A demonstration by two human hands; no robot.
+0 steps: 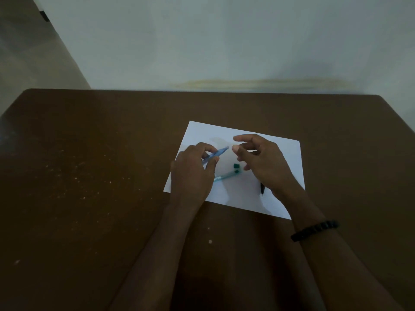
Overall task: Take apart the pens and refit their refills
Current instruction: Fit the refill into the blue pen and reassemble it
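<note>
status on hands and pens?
Left hand grips blue pen. Right hand open, empty. Green pen on paper. Nothing blocking.

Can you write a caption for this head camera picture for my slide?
Left hand holds a blue pen above white paper; right hand hovers beside it.

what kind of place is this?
Probably a plain indoor room, maybe a home or classroom: a brown table pushed against a bare pale wall, with a white paper sheet as work mat.
</note>
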